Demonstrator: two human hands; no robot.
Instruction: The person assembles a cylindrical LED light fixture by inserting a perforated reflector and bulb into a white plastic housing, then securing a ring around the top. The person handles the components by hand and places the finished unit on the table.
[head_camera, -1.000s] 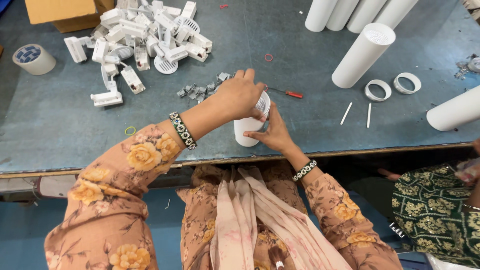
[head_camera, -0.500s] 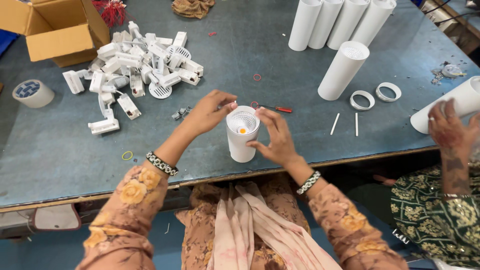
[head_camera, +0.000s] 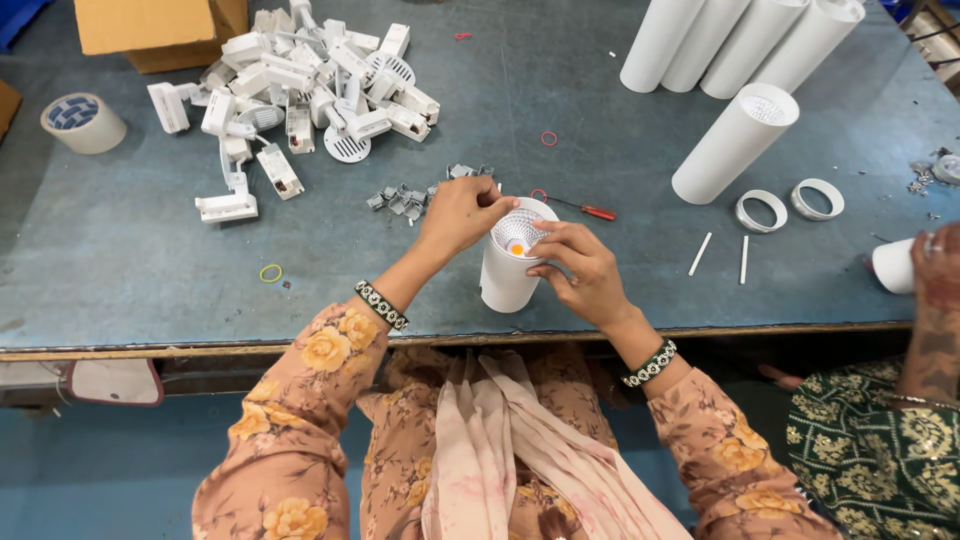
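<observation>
Upright on the table (head_camera: 150, 270), the white cylindrical lamp housing (head_camera: 503, 280) stood between both hands — right hand (head_camera: 580, 270) clasping its rim, left hand (head_camera: 462, 212) pinching at its open top.

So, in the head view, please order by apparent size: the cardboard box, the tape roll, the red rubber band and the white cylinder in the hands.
1. cardboard box, though partly cut off by the frame
2. white cylinder, held by the left hand and right hand
3. tape roll
4. red rubber band
</observation>
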